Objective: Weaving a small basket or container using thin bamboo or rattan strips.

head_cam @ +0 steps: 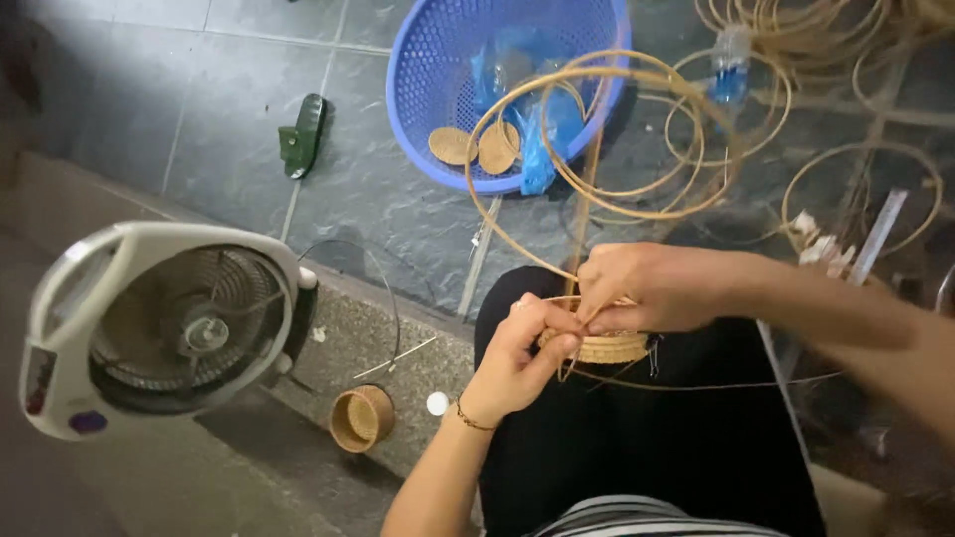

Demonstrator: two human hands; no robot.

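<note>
Grey stone tiles make up the floor, with a raised speckled ledge running across it toward the person's lap.

On the lap, over black trousers, sits a small round woven basket, lying flat with its rim facing up. The left hand has its fingers curled shut around the basket's near edge, thumb pressing the weave. The right hand closes over the top of it, fingertips pinched on a thin rattan strand. That strand rises from the basket away from the person, then loops into wide coils above the floor.

One blue plastic basket stands beyond, holding two flat woven discs and some blue plastic bags. One finished small woven basket lies on its side on the ledge, opening toward the camera. One white electric fan stands at the left, one green sheathed tool lies on the tiles, and more rattan hoops lie at the right.
</note>
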